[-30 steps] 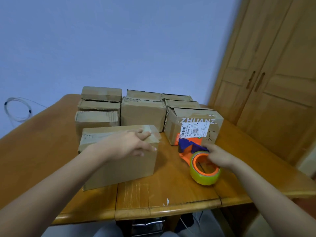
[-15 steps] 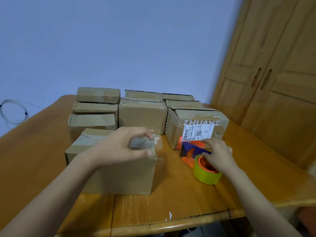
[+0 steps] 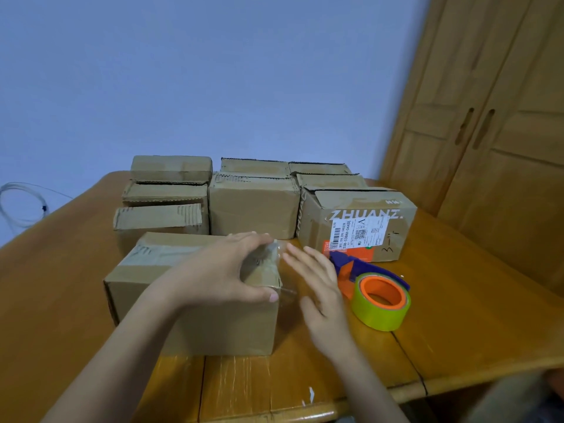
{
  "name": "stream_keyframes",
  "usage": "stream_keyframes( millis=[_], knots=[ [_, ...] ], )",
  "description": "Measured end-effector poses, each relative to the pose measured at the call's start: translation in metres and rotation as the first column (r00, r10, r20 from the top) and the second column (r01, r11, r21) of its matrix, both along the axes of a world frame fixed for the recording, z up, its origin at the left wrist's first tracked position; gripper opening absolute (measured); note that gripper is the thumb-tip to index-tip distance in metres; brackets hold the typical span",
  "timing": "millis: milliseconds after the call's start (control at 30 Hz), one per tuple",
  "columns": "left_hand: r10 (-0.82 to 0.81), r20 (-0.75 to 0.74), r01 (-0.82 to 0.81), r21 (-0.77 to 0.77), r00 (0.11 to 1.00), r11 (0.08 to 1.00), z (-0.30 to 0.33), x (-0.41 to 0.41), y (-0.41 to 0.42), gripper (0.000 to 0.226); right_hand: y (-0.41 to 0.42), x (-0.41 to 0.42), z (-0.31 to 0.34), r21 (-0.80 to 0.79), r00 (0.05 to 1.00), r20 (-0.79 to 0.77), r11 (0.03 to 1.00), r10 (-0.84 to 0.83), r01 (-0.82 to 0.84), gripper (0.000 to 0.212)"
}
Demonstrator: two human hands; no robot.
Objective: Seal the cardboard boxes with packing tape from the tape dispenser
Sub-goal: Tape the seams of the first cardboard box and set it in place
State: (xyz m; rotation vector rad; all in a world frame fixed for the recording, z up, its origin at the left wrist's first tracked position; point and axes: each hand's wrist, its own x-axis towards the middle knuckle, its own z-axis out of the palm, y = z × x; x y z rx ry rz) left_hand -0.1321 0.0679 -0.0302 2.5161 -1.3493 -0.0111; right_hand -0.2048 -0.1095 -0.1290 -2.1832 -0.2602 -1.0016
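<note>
The left hand (image 3: 219, 276) is reaching over the top of the nearest box (image 3: 195, 300), its fingers and thumb curled around the box's right-hand top edge, where a loose flap of clear tape (image 3: 274, 254) is sticking out past the corner. The fingers are pinching that tape against the cardboard. The right hand (image 3: 317, 288) is hovering just beside the same corner with its fingers straight and spread, holding nothing; its fingertips are lying very near the tape flap, though whether they are touching it cannot be told.

Just to the right of that open hand, the tape dispenser (image 3: 375, 288) is lying on the table (image 3: 473, 315). Its blue and orange handle is pointing toward the back, and its yellow-green roll with an orange core is facing up. No hand is touching it.

Behind the dispenser, a box with a shipping label (image 3: 360, 224) is sitting with white printed lettering across its front. To its left, more plain boxes (image 3: 253, 206) are standing packed closely together in rows toward the far edge of the table, some with their flaps roughly torn.

The table is wooden with a rounded front edge. A wooden cupboard (image 3: 488, 132) with two doors is standing on the right, and a thin coiled cable (image 3: 21, 206) is hanging against the pale blue wall at the left.
</note>
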Motion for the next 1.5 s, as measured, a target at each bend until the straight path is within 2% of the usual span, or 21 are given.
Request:
stream_keyframes(
  millis=[167,367,500,567,667,733,833,933,1000,1100,1167,1233,1333,1500],
  knots=[
    [-0.028,-0.009,0.028,0.011,1.000,1.000,0.000,0.001,0.000,0.101,0.008,-0.001,-0.015,0.026,0.994,-0.097,0.999,0.047,-0.045,0.090],
    [-0.025,-0.030,0.027,0.050,0.999,0.998,0.001,0.001,-0.002,0.101,0.014,-0.001,-0.025,0.157,0.947,-0.215,0.965,0.239,-0.208,0.088],
    [0.015,-0.055,-0.012,0.042,0.998,0.999,0.001,0.000,-0.004,0.091,0.014,0.001,-0.027,0.195,0.945,-0.212,0.958,0.249,-0.209,0.083],
    [0.036,-0.022,-0.035,0.058,0.999,0.998,-0.002,0.000,-0.005,0.085,0.015,0.000,-0.028,0.212,0.945,-0.207,0.955,0.253,-0.209,0.082],
    [0.029,0.018,-0.031,0.093,0.999,0.995,-0.005,0.003,-0.006,0.095,0.017,0.000,-0.027,0.221,0.944,-0.218,0.955,0.248,-0.200,0.081],
    [0.020,0.009,-0.021,0.109,1.000,0.994,-0.006,0.005,-0.006,0.105,0.020,0.000,-0.024,0.285,0.923,-0.251,0.933,0.293,-0.218,0.080],
    [0.014,-0.016,-0.012,0.114,1.000,0.993,-0.007,0.008,-0.007,0.104,0.021,-0.002,-0.023,0.380,0.871,-0.308,0.889,0.383,-0.257,0.080],
    [0.020,-0.021,-0.017,0.107,1.000,0.994,-0.007,0.008,-0.007,0.102,0.014,-0.004,-0.018,0.335,0.863,-0.345,0.907,0.368,-0.253,0.085],
    [0.033,-0.025,-0.030,0.095,0.999,0.995,-0.006,0.007,-0.007,0.090,0.007,-0.003,-0.007,0.335,0.911,-0.275,0.919,0.307,-0.208,0.075],
    [0.060,-0.065,-0.055,0.076,0.996,0.996,-0.001,0.004,-0.007,0.081,-0.005,0.005,0.006,0.503,0.994,-0.025,0.860,0.108,-0.080,0.052],
    [0.074,-0.091,-0.069,0.061,0.993,0.996,0.001,0.002,-0.008,0.081,-0.010,0.018,0.011,0.564,1.000,-0.001,0.826,0.028,-0.022,0.042],
    [0.074,-0.108,-0.070,0.042,0.991,0.997,0.002,0.002,-0.008,0.082,-0.010,0.033,0.012,0.547,0.994,-0.078,0.837,0.071,-0.017,0.035],
    [0.064,-0.094,-0.062,0.020,0.994,0.998,0.001,0.004,-0.007,0.090,-0.002,0.047,0.009,0.570,0.956,-0.191,0.818,0.225,-0.079,0.044],
    [0.072,-0.081,-0.070,0.024,0.994,0.997,0.001,0.004,-0.007,0.082,0.003,0.050,0.006,0.631,0.966,-0.103,0.767,0.237,-0.121,0.017]
  ],
)
